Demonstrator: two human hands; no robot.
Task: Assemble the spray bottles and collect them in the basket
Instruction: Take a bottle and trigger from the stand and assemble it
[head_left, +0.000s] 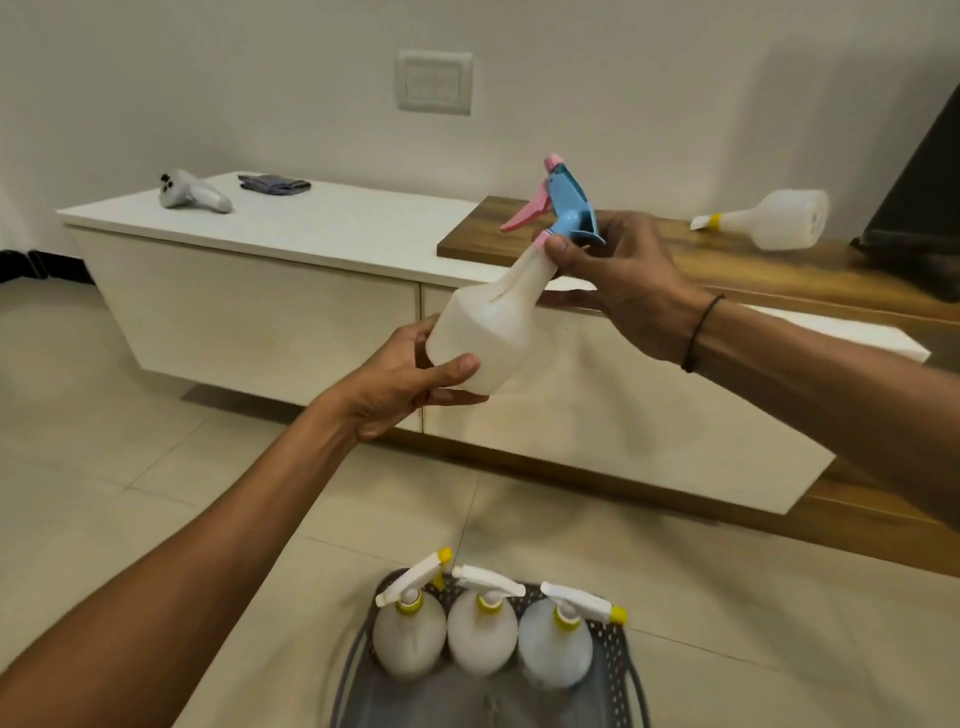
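basket (618, 670): bottom centre of frame, grey perforated, on the floor tiles; rim partly cut off by the frame edge.
bottles in basket (482, 636): three white ones standing upright in a row, yellow collars, white trigger heads on. Look done.
left hand (402, 382): centre frame, wrapped around the base of the held bottle, thumb on top of the body.
held bottle (483, 327): white, tilted, neck pointing up and right, in the air above the floor, in front of the cabinet.
right hand (618, 275): right of centre, fingertips pinched on the pink collar at the neck, palm behind it.
spray head (563, 205): blue body, pink trigger and nozzle, seated on the neck; can't tell if fully threaded.
risk, threading: tilted neck plus fingertip-only grip could cross-thread the collar or leave it loose.
risk, drop: smooth bottle, held at the base end only; a hard twist could slip it.
lone bottle (769, 218): upper right, lying on its side on the wooden shelf (649, 260), yellow collar, may roll off.
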